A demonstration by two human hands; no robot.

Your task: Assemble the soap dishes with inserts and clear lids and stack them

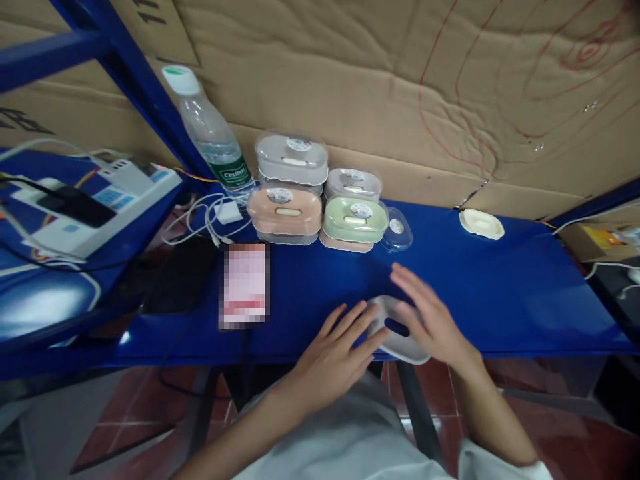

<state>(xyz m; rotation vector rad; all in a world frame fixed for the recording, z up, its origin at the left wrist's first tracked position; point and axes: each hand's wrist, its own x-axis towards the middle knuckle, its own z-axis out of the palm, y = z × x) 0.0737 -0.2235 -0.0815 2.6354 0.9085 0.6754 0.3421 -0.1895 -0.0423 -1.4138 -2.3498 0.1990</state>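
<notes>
A pale grey oval dish with a slot in its middle lies at the front edge of the blue table. Over its left side stretch the spread fingers of my left hand; whether they touch it I cannot tell. My right hand is at the dish's right side, fingers extended and slightly blurred, covering part of the rim. Neither hand is closed around anything. Behind them stand stacked lidded boxes: a green one, a peach one and grey ones. A clear lid rests beside the green box.
A cream oval piece lies at the back right of the table. To the left are a phone with a blurred-out screen, a dark flat object, white cables, a water bottle and a power strip. Cardboard walls the back.
</notes>
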